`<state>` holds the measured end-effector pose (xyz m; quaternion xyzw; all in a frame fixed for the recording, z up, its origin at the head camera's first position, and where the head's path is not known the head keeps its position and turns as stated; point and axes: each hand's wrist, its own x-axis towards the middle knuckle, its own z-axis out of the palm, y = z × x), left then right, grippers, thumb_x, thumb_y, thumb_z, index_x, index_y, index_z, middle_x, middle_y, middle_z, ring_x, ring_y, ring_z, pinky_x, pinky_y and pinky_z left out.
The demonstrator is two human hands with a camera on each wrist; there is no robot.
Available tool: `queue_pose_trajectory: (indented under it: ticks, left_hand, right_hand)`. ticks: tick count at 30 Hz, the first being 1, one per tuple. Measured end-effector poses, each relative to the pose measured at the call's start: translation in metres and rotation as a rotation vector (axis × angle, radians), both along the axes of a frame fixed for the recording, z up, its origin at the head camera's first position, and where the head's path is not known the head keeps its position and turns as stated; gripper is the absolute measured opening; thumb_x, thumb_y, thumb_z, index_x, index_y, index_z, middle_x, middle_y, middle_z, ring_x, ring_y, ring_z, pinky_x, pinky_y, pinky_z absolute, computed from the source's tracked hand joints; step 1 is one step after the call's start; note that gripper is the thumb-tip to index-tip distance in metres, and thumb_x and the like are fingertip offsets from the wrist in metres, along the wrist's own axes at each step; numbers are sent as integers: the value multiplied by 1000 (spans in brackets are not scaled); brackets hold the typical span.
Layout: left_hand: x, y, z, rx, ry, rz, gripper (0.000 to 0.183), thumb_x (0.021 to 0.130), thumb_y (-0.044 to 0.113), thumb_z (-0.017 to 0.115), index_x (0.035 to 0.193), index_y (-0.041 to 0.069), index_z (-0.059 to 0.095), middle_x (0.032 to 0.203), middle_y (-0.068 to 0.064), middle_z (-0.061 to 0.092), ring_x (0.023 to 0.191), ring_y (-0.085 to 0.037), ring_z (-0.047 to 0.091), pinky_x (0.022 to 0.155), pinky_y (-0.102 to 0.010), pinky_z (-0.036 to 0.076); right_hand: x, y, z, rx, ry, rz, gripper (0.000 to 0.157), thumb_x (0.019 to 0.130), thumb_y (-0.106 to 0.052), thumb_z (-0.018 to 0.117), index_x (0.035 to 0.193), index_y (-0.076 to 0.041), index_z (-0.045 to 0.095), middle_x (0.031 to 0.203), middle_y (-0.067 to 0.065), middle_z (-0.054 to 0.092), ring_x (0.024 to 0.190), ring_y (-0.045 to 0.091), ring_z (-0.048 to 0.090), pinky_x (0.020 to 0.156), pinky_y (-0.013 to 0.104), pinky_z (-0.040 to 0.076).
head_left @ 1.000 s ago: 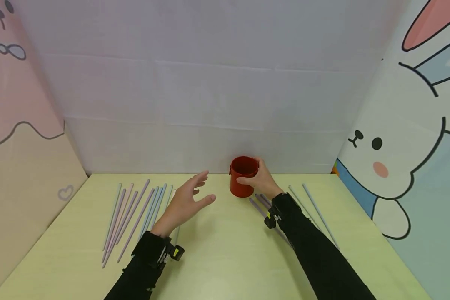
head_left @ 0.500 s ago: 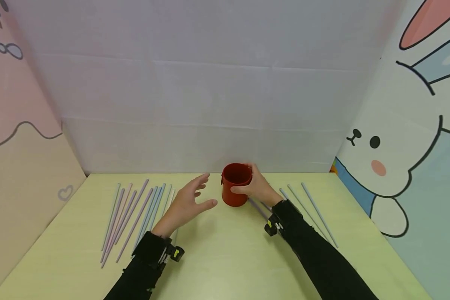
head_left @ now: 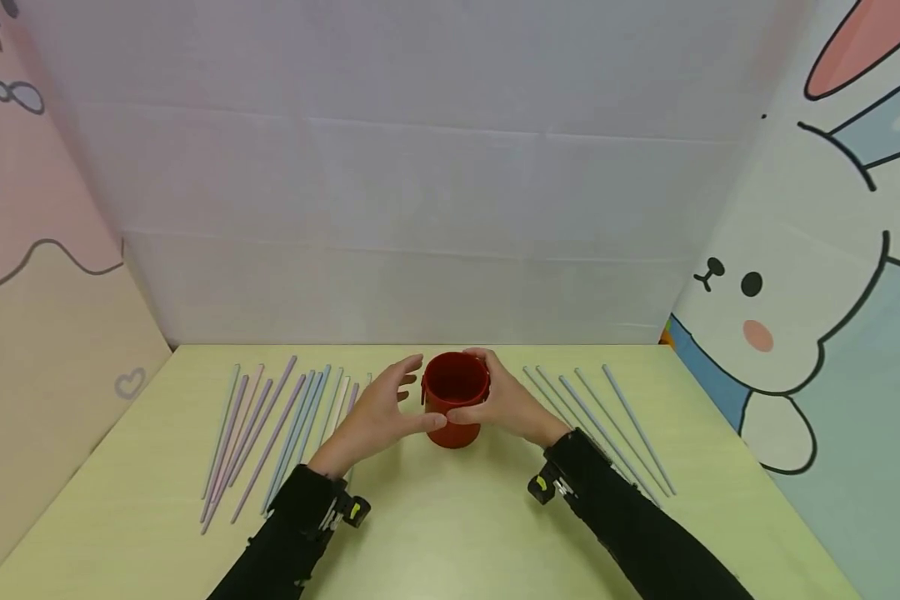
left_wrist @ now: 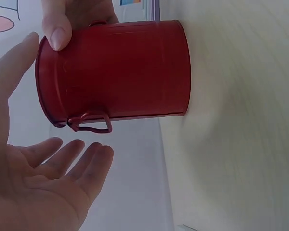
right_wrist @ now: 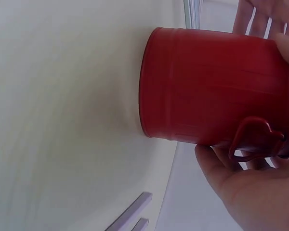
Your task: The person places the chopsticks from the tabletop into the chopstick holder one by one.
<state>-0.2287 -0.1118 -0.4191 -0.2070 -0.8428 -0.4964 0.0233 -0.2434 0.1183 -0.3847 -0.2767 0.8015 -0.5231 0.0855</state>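
Observation:
My right hand (head_left: 513,410) grips an upright red metal pail (head_left: 441,403) by its right side, thumb at the front near the rim. Small wire loops stick out from the sides of the pail. My left hand (head_left: 371,421) is on the pail's other side, fingers spread and thumb stretched toward the rim. In the left wrist view, a gap shows between the left fingers (left_wrist: 94,166) and the pail (left_wrist: 113,72). Whether the left thumb touches it, I cannot tell. The pail's base is at or just above the table.
Several thin pastel sticks (head_left: 279,433) in purple, pink, blue, green and white lie at the left of the pale yellow table (head_left: 435,533). More sticks (head_left: 637,425) lie at the right, partly under the right sleeve. A white sheet (head_left: 420,208) stands behind the table.
My right hand has brought the pail from near the back edge toward the front and left, up beside the left hand. The left hand has stayed almost in place.

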Motion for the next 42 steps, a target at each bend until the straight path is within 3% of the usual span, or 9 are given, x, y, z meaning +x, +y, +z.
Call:
queue_pose_trajectory:
  ticks: [7, 13, 22, 26, 30, 36, 42]
  left_hand:
    - [5, 3, -4, 21, -5, -38, 98, 68, 56, 80, 145, 18, 33, 139, 5, 43, 122, -16, 43, 97, -44, 44]
    - [12, 5, -3, 47, 31, -81, 87, 70, 47, 82, 139, 15, 41, 132, 1, 49, 118, -17, 46, 93, -39, 48]
    - [40, 4, 24, 97, -22, -124, 80, 73, 27, 84, 137, 4, 41, 131, -13, 49, 117, -32, 48, 88, -42, 50]
    - [42, 3, 23, 104, -30, -157, 80, 73, 26, 85, 136, 5, 41, 131, -14, 49, 116, -33, 48, 87, -43, 50]
    - [43, 2, 21, 97, -42, -162, 81, 72, 27, 85, 136, 5, 40, 131, -13, 50, 114, -29, 50, 87, -42, 50]
    - [46, 4, 24, 83, -64, -161, 79, 74, 24, 84, 136, 4, 39, 130, -12, 50, 114, -26, 50, 85, -40, 50]
    - [44, 4, 24, 101, -87, -173, 80, 74, 22, 84, 137, 5, 38, 131, -13, 50, 116, -32, 49, 86, -42, 49]
  right_hand:
    - [6, -2, -18, -12, 46, -1, 89, 76, -23, 82, 144, -9, 25, 136, 11, 45, 120, 31, 46, 92, 45, 47]
    - [9, -5, -34, -27, 92, -4, 92, 74, -24, 83, 144, -13, 25, 135, 6, 45, 118, 25, 46, 91, 42, 49]
    - [48, -15, -6, -30, 65, -17, 94, 75, -16, 82, 146, -7, 22, 136, 18, 42, 118, 37, 46, 88, 46, 49]
    - [53, -16, -5, -40, 59, -9, 92, 75, -12, 81, 146, -5, 22, 137, 21, 41, 120, 38, 44, 91, 48, 47]
    - [52, -15, -15, -50, 78, -6, 92, 76, -13, 81, 146, -5, 22, 137, 21, 40, 121, 38, 43, 92, 50, 46]
    - [37, 1, -32, 71, 129, 0, 94, 75, -20, 82, 147, -20, 21, 139, 5, 40, 120, 27, 48, 93, 44, 47]
    - [31, 26, -5, 287, 265, -24, 75, 79, -15, 76, 142, -14, 36, 136, 3, 44, 115, 25, 50, 93, 46, 47]
